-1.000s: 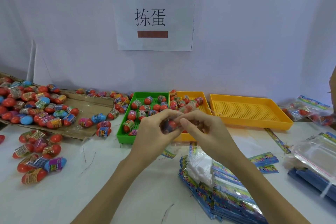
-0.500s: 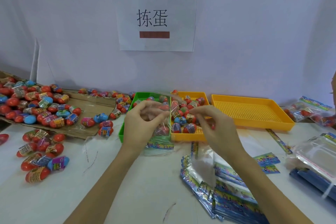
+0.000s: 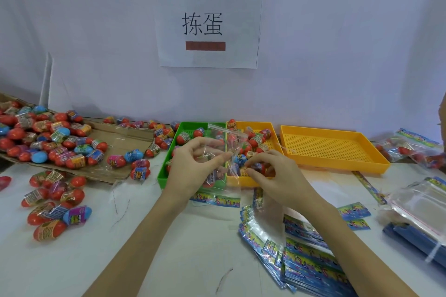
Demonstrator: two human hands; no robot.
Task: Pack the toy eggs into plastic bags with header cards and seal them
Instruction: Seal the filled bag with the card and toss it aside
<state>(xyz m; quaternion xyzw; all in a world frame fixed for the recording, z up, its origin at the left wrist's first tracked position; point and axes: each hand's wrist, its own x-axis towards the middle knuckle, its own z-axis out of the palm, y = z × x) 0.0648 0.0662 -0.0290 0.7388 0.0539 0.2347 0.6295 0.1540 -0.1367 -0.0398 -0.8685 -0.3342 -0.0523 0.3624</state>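
Observation:
My left hand (image 3: 193, 164) pinches a clear plastic bag (image 3: 223, 171) upright over the seam between the green tray (image 3: 166, 177) and the small yellow tray (image 3: 271, 128). The bag's colourful header card (image 3: 214, 199) hangs at its lower end, and its mouth points up. My right hand (image 3: 272, 176) grips a toy egg (image 3: 257, 167) beside the bag, above the small yellow tray. Both trays hold several wrapped toy eggs.
A flattened cardboard sheet (image 3: 125, 142) at left carries a heap of eggs, with more loose eggs (image 3: 55, 205) on the white table. An empty yellow tray (image 3: 333, 149) stands at right. Stacked bags with header cards (image 3: 306, 253) lie by my right forearm. Packed bags (image 3: 410, 149) sit far right.
My hands have separated. The left now holds the bag up, opened out; the right has dropped to the small yellow tray and closed round an egg.

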